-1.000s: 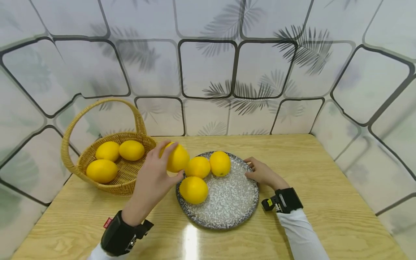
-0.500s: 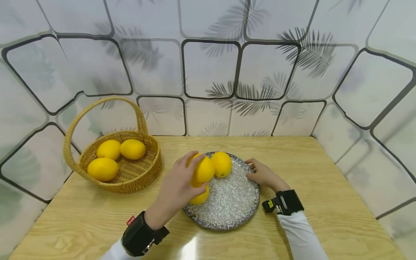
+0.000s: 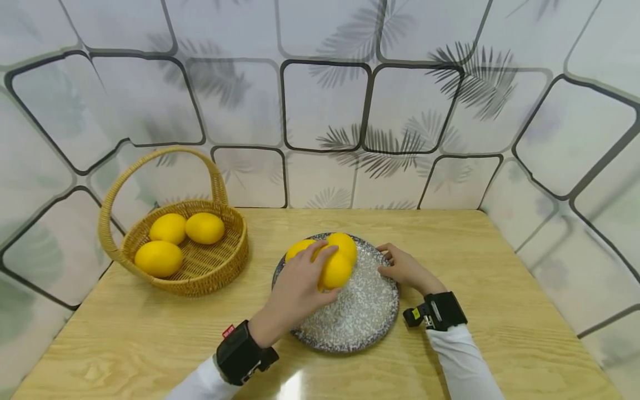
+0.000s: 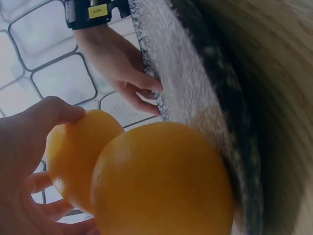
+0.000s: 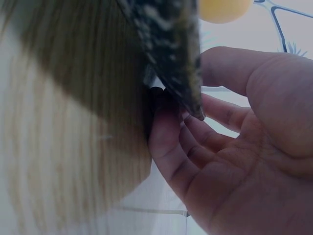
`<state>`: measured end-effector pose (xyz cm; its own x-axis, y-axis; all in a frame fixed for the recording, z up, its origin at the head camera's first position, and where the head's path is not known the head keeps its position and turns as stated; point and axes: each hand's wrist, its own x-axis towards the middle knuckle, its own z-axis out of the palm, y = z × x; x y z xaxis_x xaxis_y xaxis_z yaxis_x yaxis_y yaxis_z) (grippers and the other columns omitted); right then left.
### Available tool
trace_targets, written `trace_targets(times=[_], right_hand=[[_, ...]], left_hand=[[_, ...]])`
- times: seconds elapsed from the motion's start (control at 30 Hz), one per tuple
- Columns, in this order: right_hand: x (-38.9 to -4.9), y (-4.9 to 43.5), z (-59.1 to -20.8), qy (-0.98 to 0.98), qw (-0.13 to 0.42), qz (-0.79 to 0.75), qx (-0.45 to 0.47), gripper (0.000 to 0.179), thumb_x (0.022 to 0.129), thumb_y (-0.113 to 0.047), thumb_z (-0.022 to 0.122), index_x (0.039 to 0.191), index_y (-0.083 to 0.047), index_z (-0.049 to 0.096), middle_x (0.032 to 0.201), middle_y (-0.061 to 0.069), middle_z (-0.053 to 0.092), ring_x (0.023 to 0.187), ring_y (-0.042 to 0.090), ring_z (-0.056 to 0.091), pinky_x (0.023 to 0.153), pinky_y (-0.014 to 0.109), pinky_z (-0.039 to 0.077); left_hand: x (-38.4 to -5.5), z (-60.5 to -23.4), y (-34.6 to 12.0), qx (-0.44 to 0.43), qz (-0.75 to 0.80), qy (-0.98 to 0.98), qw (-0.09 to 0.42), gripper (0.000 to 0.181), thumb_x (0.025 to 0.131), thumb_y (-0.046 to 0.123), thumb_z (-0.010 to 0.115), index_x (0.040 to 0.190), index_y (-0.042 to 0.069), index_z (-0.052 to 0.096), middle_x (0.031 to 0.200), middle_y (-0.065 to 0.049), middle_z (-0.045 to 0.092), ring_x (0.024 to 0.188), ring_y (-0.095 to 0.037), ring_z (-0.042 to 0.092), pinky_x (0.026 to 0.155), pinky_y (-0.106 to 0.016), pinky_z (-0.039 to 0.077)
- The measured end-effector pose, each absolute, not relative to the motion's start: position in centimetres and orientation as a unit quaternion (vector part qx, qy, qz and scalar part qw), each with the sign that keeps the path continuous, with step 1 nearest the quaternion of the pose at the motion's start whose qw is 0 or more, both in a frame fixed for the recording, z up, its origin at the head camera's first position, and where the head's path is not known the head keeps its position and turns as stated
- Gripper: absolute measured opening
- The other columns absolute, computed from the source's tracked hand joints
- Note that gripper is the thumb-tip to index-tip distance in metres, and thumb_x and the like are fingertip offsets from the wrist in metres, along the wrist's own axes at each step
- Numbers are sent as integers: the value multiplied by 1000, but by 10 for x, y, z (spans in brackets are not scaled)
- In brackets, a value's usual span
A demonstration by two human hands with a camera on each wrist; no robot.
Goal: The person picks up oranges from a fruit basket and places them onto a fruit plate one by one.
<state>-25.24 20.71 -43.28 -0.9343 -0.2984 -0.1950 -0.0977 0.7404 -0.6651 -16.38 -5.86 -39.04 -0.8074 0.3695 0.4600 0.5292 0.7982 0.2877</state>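
My left hand (image 3: 300, 280) holds an orange (image 3: 336, 272) between thumb and fingers, over the round speckled grey plate (image 3: 370, 303). Behind the held fruit another orange (image 3: 344, 243) shows on the plate, and a further orange (image 3: 296, 248) peeks out left of my fingers. In the left wrist view, a large orange (image 4: 164, 181) sits close to the camera, partly covering the held one; my left hand hides it in the head view. My right hand (image 3: 407, 270) grips the plate's right rim, thumb above and fingers (image 5: 168, 142) curled beneath, as the right wrist view shows.
A wicker basket (image 3: 235, 261) with a tall arched handle stands at the left of the wooden table (image 3: 500, 289). Inside it lie three yellow-orange fruits (image 3: 159, 259). A patterned wall covering (image 3: 320, 105) rises behind and at both sides.
My left hand has carried the orange rightward from the plate's left edge to above its middle, beside the rear orange. My right hand stays on the rim.
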Motion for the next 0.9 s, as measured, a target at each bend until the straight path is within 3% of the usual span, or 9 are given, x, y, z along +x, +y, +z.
trace_targets(times=[0.23,0.5,0.77,0.9], right_hand=[[-254,207,-431,922,148,-342,-108,56,93,-17,57,144,-3,40,134,33,50,114,41,53,93,57,50],[-254,208,-432,921,147,-343,-109,55,93,-16,58,143,-3,40,133,33,51,114,41,53,93,56,50],[-252,208,-431,921,148,-344,-108,55,93,-15,57,143,-2,39,132,33,51,113,41,53,92,56,50],[-252,208,-431,920,145,-346,-112,54,93,-15,57,143,-1,40,132,33,51,114,41,53,92,56,50]], left_hand=[[-165,-397,-47,-248,-191,-935,167,74,73,40,76,138,17,50,141,-13,54,118,-33,57,94,-50,53],[-165,-404,-40,-259,-113,-941,187,73,75,44,74,138,20,50,138,-12,57,114,-33,57,93,-49,53],[-160,-406,-37,-273,-80,-933,222,44,83,38,69,120,16,63,119,-5,67,105,-26,60,85,-42,56],[-160,-407,-38,-275,-77,-932,221,42,82,37,69,118,16,64,117,-5,67,105,-26,60,86,-42,56]])
